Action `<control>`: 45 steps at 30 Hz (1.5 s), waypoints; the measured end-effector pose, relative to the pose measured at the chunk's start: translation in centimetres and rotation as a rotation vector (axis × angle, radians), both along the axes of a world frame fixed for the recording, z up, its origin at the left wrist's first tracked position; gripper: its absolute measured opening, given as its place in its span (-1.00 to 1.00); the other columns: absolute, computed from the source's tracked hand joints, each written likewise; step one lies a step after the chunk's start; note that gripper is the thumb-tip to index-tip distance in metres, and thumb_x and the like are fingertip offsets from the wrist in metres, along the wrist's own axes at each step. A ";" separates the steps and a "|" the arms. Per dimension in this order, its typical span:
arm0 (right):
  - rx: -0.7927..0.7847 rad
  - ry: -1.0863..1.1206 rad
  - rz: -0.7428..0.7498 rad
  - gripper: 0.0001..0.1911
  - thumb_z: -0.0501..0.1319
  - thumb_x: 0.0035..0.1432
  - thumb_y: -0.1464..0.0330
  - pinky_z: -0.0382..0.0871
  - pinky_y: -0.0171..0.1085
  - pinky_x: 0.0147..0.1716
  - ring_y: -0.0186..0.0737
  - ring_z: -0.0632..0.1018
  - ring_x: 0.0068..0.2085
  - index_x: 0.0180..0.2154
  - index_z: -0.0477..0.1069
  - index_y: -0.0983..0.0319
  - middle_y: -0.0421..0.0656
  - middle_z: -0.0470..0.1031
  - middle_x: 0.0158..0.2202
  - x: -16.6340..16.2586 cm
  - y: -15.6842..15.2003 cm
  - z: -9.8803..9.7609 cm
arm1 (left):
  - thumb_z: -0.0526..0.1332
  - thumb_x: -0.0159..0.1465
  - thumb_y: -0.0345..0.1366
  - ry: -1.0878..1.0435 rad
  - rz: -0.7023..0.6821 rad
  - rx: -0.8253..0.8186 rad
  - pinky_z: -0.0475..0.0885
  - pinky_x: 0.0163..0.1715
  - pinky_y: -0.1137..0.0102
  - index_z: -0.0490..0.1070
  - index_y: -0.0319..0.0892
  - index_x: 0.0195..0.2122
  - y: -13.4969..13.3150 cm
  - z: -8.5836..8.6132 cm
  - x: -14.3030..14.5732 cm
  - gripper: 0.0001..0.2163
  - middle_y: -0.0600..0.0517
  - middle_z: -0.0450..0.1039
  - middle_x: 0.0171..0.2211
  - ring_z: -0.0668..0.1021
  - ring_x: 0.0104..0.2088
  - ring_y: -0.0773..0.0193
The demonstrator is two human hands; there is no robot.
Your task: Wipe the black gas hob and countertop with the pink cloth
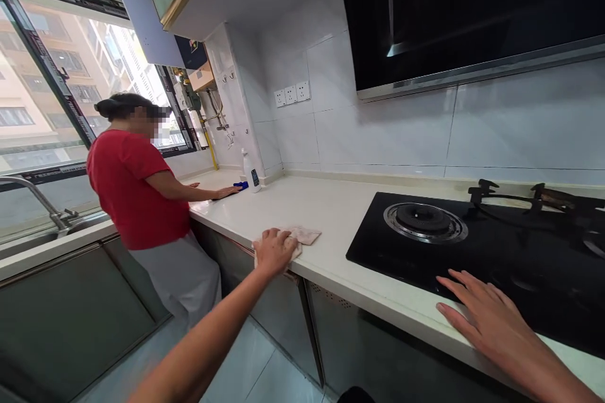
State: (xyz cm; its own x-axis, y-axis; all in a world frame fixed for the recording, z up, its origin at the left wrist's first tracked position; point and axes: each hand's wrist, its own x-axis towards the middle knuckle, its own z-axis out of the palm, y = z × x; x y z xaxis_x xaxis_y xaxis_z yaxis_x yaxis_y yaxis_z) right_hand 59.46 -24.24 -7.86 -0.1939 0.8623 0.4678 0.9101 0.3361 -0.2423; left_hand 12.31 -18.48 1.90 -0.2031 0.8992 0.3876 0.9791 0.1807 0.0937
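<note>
My left hand (274, 250) presses down on a pale pink cloth (306, 235) near the front edge of the white countertop (326, 208), fingers curled over the cloth. My right hand (486, 315) lies flat with fingers spread on the front edge of the black glass gas hob (472, 245), holding nothing. The hob's left burner (425, 221) sits bare; its pan support (510, 198) lies further right.
Another person in a red shirt (135, 186) stands at the corner of the counter, a hand on a blue cloth (240, 186) beside a white spray bottle (250, 171). A sink tap (42, 201) is at left. A black extractor hood (467, 12) hangs overhead.
</note>
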 end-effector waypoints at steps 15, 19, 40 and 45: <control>-0.065 0.077 0.022 -0.32 -0.17 0.42 -0.09 0.04 0.24 0.40 0.08 0.29 0.42 0.19 0.49 0.10 -0.04 0.41 0.33 -1.4 -1.0 3.1 | 0.21 0.33 0.12 0.043 -0.752 0.351 0.37 -0.14 -0.18 0.51 0.13 0.10 -9.2 -5.4 22.6 -0.61 -0.19 0.48 0.06 0.46 0.06 -0.19; -0.056 0.230 0.056 -0.31 -0.22 0.45 -0.05 0.26 0.10 0.34 0.02 0.45 0.30 0.14 0.50 0.15 0.00 0.48 0.25 -0.7 -1.3 4.1 | 0.15 0.36 0.18 0.048 -0.935 0.315 0.36 -0.22 -0.14 0.49 0.15 0.14 -10.4 -5.2 26.7 -0.57 -0.26 0.49 0.04 0.48 0.04 -0.17; 0.125 0.060 -0.303 -0.38 -0.04 0.37 -0.08 0.39 0.17 0.14 0.18 0.49 0.21 0.07 0.57 0.14 0.03 0.53 0.17 12.9 -5.7 1.8 | 0.12 0.44 -0.14 -0.084 -0.583 0.284 0.43 -0.02 0.14 0.52 -0.06 -0.04 -1.2 0.4 13.8 -0.77 -0.09 0.52 -0.03 0.52 0.00 0.04; 0.101 0.095 -0.295 -0.42 -0.02 0.38 -0.06 0.38 0.12 0.17 0.12 0.49 0.23 0.06 0.57 0.11 -0.01 0.53 0.18 11.9 -6.2 2.7 | 0.20 0.42 -0.07 0.114 -0.722 0.108 0.43 0.04 -0.01 0.45 0.10 0.20 -2.2 1.0 20.9 -0.65 -0.07 0.46 0.19 0.45 0.18 -0.11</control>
